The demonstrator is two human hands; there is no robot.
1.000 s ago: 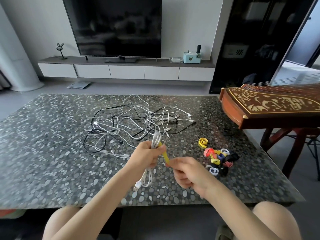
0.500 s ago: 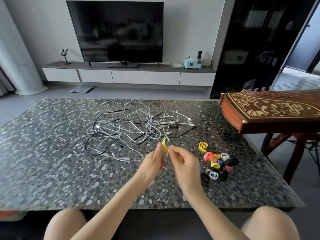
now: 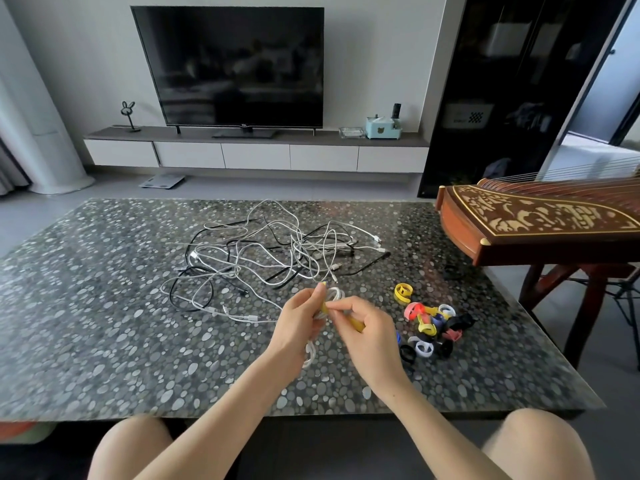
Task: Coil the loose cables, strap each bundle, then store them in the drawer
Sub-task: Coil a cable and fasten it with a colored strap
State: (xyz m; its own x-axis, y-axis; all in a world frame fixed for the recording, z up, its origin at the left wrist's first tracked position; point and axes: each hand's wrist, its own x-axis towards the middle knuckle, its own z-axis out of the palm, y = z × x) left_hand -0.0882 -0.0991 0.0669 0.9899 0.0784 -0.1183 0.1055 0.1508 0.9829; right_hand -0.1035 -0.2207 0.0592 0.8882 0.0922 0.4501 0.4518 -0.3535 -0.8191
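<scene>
My left hand [image 3: 300,322] grips a coiled white cable [image 3: 335,294] just above the pebble-patterned table [image 3: 104,306]; the coil's lower loops hang below my palm. My right hand [image 3: 363,332] pinches a yellow strap [image 3: 356,323] that lies across the coil, its free end poking out past my fingers. A tangle of loose white and black cables [image 3: 270,254] sprawls on the table beyond my hands. To the right lies a heap of rolled straps [image 3: 431,327] in yellow, red, white, black and blue.
A wooden zither [image 3: 540,223] on a stand overhangs the table's right edge. Across the floor a low TV cabinet with white drawers [image 3: 256,155] carries a television [image 3: 239,64]. My knees sit below the table's near edge.
My right hand has come in to the coil with the yellow strap, from pulling it out sideways to holding it close against the bundle. The head view has lifted slightly.
</scene>
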